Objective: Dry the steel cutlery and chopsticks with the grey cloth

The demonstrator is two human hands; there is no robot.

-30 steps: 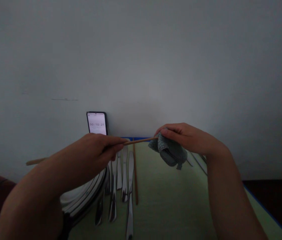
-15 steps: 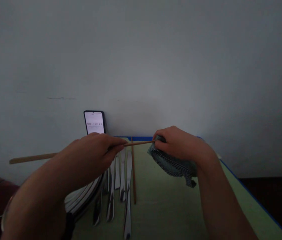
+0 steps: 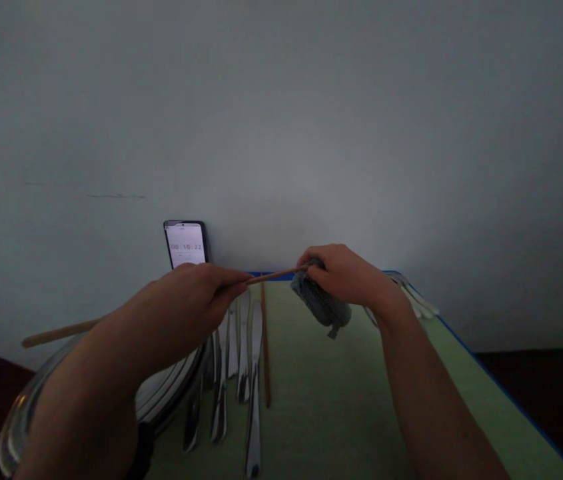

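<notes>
My left hand (image 3: pixel 206 293) is closed on a wooden chopstick (image 3: pixel 274 275), pinching it between thumb and fingers. The chopstick's thicker end sticks out to the left, past my forearm. My right hand (image 3: pixel 338 273) grips a grey-green checked cloth (image 3: pixel 322 300), which is bunched around the chopstick's thin tip. Both hands are raised over the table's far edge. Below them lies another chopstick (image 3: pixel 266 360), beside several metal table knives (image 3: pixel 254 387) laid lengthwise.
A stack of plates or bowls (image 3: pixel 171 387) stands at the left, partly behind my left arm. A phone (image 3: pixel 185 243) showing a timer leans against the wall (image 3: pixel 281 133). White-handled utensils (image 3: pixel 418 300) lie at the right on the green, blue-edged table (image 3: pixel 326 407).
My right hand has moved slightly up and left with the cloth, whose hanging end has swung left. The chopstick now tilts up more to the right. White-handled utensils have come into view.
</notes>
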